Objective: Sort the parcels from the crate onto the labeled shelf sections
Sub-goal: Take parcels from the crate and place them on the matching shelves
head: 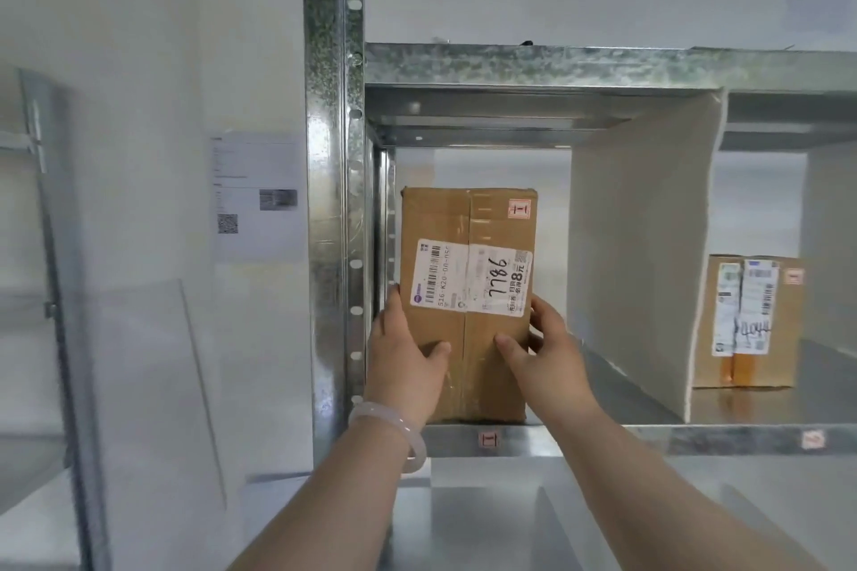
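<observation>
Head view: the parcel (468, 218) stands upright at the front of the shelf (603, 437), long axis running 6 to 12 o'clock, labelled face toward the camera. The left hand (403, 359) and right hand (545, 355) clasp its lower sides at 7 and 5 o'clock.

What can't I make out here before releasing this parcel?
Head view only:
- Pink shelf-edge sticker at right: blurred, unreadable.
- White printed wall notice: text too small.
- Second brown cardboard parcel: left edge hidden by the white divider panel.
- Left hand: fingers hidden behind the taped brown cardboard parcel.
</observation>
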Motion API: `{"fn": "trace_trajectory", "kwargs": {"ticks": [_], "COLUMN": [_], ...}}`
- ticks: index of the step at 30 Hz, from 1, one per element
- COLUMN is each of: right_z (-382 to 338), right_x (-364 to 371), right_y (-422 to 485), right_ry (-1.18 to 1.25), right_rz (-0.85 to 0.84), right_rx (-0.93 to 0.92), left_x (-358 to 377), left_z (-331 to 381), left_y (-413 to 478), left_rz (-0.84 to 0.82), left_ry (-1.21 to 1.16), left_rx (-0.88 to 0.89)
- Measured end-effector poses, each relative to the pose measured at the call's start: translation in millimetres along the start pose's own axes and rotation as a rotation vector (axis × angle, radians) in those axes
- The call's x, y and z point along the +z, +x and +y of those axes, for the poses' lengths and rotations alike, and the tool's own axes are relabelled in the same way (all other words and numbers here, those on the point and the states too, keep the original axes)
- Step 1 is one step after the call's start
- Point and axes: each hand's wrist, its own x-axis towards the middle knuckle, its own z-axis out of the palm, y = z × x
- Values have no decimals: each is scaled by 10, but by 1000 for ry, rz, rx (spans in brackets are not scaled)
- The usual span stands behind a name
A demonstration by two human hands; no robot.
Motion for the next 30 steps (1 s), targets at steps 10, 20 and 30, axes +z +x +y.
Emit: {"fn": "trace_trajectory", "kwargs": {"ticks": [10,20,30], "right_z": [262,289,321], "right_x": [219,357,180], "right_y": [310,494,159], "right_ry": [56,75,20], "right_rz": [-26,-21,39], "right_rx": [29,64,3], "left_x": [150,223,97], "left_z": [-139,-183,-151], "left_y": [248,473,34], "left_rz": [23,-4,-10], "left_ry": [58,-18,84], "left_rx": [-59,-117,-23]}}
